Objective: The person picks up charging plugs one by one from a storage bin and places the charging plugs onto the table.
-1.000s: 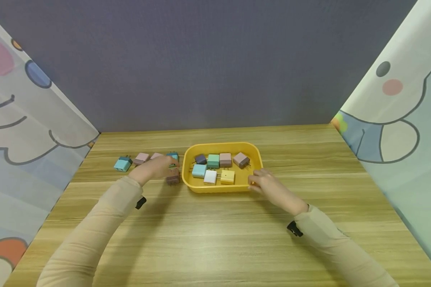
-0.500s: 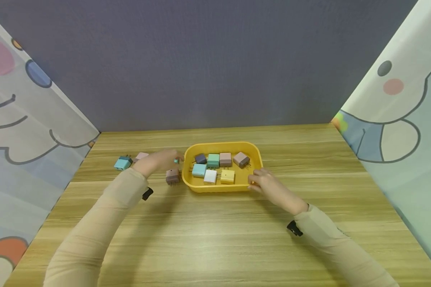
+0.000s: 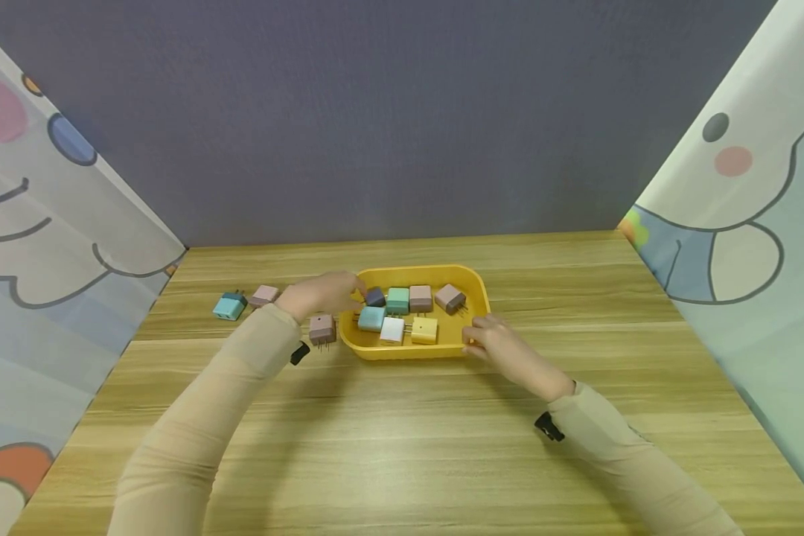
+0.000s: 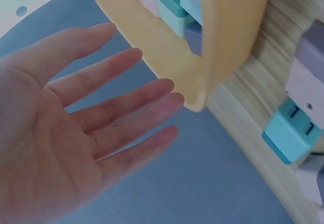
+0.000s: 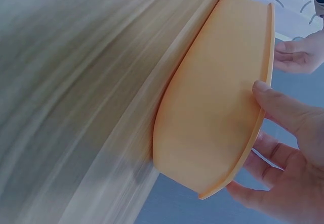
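Note:
A yellow plastic basket (image 3: 452, 330) holds several charger plugs, among them a white plug (image 3: 392, 330), a yellow plug (image 3: 424, 330), a green plug (image 3: 397, 300) and a dark purple plug (image 3: 374, 297). My left hand (image 3: 328, 292) hovers across the basket's left rim, fingertips near the dark purple plug. In the left wrist view, that palm (image 4: 76, 133) faces the camera with fingers spread loosely, nothing in them. At the basket's front right corner my right hand (image 3: 505, 353) pinches the wall, thumb outside and fingers on the inner side, as the right wrist view shows.
Left of the basket, a mauve plug (image 3: 321, 329), a pink plug (image 3: 264, 295) and a blue plug (image 3: 229, 306) lie on the wooden table (image 3: 402, 447). A dark partition (image 3: 402, 119) stands behind it, with cartoon-print sheets at both sides.
My left hand has moved right, from above the plugs on the table to the basket's left rim. A pink and a teal plug seen earlier are hidden now. The right hand stays put.

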Motion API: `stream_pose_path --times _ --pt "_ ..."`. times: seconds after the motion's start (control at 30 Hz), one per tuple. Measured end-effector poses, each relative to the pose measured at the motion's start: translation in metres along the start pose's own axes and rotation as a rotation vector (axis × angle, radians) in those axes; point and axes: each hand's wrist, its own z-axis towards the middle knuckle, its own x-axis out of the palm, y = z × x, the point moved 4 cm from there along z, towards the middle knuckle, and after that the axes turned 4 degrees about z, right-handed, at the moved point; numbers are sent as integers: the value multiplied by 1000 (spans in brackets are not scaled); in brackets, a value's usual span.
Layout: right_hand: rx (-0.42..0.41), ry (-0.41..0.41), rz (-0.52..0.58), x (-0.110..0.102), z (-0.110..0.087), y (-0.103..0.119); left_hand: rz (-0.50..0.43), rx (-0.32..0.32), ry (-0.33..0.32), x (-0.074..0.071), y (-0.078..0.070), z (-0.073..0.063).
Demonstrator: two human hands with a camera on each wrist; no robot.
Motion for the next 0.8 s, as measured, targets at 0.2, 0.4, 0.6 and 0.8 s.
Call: stream_pose_path --times 0.2,0.4,0.6,0.8 --pt "0 1 0 0 0 0 -9 5 32 3 -8 12" --pt "2 4 0 0 0 0 14 9 61 3 -19 20" --pt "9 7 0 0 0 0 27 20 66 4 -28 29" --pt "3 -1 -6 0 0 1 67 9 86 5 -39 40"
